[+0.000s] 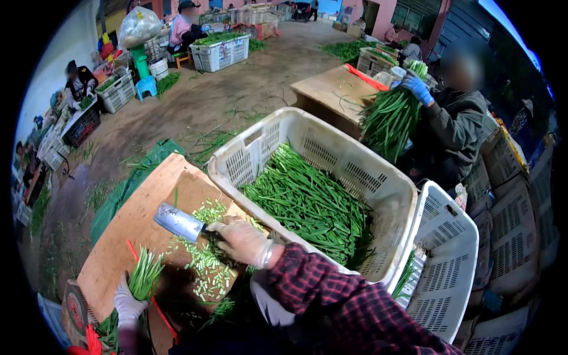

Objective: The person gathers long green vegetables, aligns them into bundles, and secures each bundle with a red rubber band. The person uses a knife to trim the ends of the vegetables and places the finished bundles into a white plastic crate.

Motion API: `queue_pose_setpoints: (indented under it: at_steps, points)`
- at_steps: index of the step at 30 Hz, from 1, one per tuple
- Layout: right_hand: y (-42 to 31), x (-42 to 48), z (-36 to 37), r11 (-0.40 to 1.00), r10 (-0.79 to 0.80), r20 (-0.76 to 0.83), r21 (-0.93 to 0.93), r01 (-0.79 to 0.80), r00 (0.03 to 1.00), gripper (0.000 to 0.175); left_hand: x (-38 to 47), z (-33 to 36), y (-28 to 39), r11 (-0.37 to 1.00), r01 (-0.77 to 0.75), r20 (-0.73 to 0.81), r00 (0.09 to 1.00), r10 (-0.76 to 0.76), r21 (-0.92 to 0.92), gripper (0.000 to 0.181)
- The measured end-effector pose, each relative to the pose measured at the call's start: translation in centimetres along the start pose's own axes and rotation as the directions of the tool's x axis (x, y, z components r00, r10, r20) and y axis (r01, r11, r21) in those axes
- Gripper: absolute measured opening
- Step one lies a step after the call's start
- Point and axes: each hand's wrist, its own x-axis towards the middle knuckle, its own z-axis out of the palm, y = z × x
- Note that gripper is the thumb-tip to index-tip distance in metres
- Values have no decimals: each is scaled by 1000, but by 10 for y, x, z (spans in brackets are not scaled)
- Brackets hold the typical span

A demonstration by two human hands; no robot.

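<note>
My right hand, in a pale thin glove, is closed around the dark handle of a cleaver. Its broad metal blade lies over a wooden board, above cut pieces of green stalk. At the lower left, my left hand, in a whitish glove, grips a bunch of garlic chives with the trimmed-looking ends upward. A red strip runs beside and behind that bunch. Leafy greens hang below my left hand, partly hidden by my sleeve.
A large white plastic crate holding loose chives adjoins the board, with another crate at its right. Across it, a co-worker in blue gloves holds a big bunch beside a wooden table. A round dial scale stands lower left.
</note>
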Motion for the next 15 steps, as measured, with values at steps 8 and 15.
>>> queue_pose_setpoints:
  at_steps: [8,15]
  points:
    - [137,-194,-145,877,477,192,-170,-449,858,36,-9,-45,60,942,-309,-22,949,314,134,104]
    - [279,-252,-181,550,832,140,-329,-767,537,35,9,-55,276,685,-525,-157,836,526,-505,56]
